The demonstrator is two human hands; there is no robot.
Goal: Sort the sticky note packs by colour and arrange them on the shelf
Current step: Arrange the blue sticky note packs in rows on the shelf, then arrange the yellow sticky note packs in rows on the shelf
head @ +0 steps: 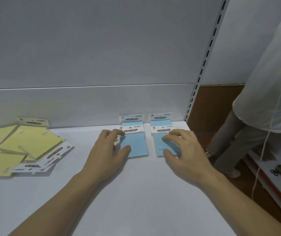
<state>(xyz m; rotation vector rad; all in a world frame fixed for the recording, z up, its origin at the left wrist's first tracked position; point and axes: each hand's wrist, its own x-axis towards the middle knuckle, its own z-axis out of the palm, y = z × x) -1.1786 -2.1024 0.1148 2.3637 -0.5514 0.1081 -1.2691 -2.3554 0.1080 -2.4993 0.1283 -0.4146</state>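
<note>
Forearms are reaching in over the flat white shelf board [136, 193], and both hands are working at its right end. The left hand [109, 150] is bracketing the front left blue film-wrapped sticky note pack [136, 145], bent fingertips at its white card header, thumb lying on its lower left corner. The right hand [185, 150] is holding the front right blue pack [159, 145], curled fingertips pressing its face, thumb at its bottom edge. These packs are probably handling as light, fairly stiff blocks with slippery wrap (so pinching across opposite edges looks safer than pushing from above). Behind them, the rear left blue pack [132, 120] and rear right blue pack [161, 119] are sitting against the grey back panel [85, 104]. Well apart to the left, a loose heap of pale yellow packs [25, 143] is waiting unsorted.
</note>
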